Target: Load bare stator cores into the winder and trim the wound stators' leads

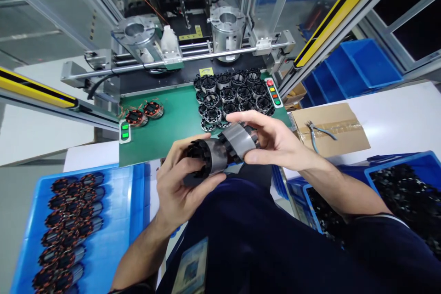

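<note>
My left hand (182, 177) is closed around a motor stator core (217, 156), a grey metal ring with black toothed plastic on its end. In my right hand (272, 142) is a second stator core (237, 140), tilted, gripped between the thumb and fingers. The two cores are close together in front of my body; whether they touch I cannot tell. Beyond them, several unwound stator cores (228, 95) stand in rows and stacks on the green mat (175, 101). Two copper-wound stators (152, 109) sit toward the mat's left end.
Behind the mat is a machine with two metal fixtures (227, 27) and a horizontal rail (220, 53). A button panel (273, 93) is at the right. Cutting pliers (320, 132) lie on cardboard (347, 117). A blue tray (113, 193) holds wound stators; blue bins (423, 161) hold black parts.
</note>
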The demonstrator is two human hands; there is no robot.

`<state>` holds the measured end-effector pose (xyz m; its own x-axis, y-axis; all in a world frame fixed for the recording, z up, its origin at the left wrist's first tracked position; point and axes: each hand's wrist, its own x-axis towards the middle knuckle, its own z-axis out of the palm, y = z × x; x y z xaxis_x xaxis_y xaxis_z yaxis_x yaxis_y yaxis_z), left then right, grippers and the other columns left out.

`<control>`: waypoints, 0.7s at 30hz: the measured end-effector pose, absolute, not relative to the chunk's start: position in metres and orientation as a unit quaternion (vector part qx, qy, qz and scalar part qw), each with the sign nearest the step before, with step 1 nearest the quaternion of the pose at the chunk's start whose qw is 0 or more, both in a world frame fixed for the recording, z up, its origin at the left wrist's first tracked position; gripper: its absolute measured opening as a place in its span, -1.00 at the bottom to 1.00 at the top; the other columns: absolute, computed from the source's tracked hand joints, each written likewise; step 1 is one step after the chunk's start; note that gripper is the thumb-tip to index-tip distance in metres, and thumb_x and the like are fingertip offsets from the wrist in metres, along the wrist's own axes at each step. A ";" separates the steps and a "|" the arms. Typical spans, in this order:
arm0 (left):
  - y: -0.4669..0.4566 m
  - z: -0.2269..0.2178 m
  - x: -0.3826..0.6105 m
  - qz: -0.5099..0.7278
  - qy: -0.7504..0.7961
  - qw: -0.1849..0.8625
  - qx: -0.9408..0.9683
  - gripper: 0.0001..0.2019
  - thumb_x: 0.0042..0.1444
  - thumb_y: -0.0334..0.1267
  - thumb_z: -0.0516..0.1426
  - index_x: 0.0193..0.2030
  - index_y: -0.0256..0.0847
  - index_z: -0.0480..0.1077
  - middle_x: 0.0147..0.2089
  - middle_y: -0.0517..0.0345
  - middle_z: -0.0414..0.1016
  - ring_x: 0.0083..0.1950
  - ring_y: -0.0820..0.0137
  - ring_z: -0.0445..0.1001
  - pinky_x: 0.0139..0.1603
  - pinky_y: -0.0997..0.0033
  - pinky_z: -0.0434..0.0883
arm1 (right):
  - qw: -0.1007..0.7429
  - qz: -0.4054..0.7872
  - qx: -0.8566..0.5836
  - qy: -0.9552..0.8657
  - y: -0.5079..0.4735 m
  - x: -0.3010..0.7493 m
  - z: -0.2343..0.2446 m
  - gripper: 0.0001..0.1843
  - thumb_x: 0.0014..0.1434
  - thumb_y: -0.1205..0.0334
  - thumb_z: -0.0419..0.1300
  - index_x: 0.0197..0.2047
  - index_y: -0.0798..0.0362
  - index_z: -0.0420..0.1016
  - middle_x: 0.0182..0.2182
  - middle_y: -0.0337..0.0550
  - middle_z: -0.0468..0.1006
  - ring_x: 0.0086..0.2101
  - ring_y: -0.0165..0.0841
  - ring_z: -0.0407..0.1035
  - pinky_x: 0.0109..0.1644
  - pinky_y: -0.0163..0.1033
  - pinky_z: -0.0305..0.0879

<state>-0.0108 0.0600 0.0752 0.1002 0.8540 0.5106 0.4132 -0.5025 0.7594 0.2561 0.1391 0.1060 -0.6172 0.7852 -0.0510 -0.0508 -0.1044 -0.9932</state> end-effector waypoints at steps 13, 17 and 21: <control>0.068 0.080 -0.011 0.492 0.410 0.200 0.742 -0.73 0.24 -0.19 0.54 -0.09 -0.09 0.56 0.42 -0.05 0.58 0.23 0.19 0.66 0.14 0.17 0.61 | 0.323 0.678 -0.224 -0.622 0.151 0.259 0.090 -0.13 0.18 -0.10 0.69 0.43 -0.09 0.51 0.20 -0.05 0.64 -0.03 -0.27 0.65 0.02 -0.24 0.61; 0.070 0.076 -0.006 0.504 0.422 0.327 0.679 -0.72 0.26 -0.14 0.52 -0.16 -0.09 0.52 0.22 0.01 0.64 0.19 0.18 0.62 0.17 0.15 0.55 | 0.316 0.652 -0.270 -0.634 0.151 0.253 0.090 -0.23 0.30 -0.09 0.60 0.45 -0.16 0.47 0.02 -0.18 0.63 -0.23 -0.38 0.57 -0.19 -0.32 0.50; 0.072 0.064 -0.002 0.538 0.430 0.457 0.562 -0.69 0.31 -0.14 0.48 -0.24 -0.10 0.44 -0.11 0.18 0.55 -0.07 0.34 0.50 -0.02 0.32 0.43 | 0.309 0.641 -0.290 -0.640 0.157 0.242 0.093 -0.38 0.38 -0.10 0.53 0.37 -0.09 0.55 0.05 -0.13 0.61 -0.17 -0.34 0.58 -0.16 -0.27 0.58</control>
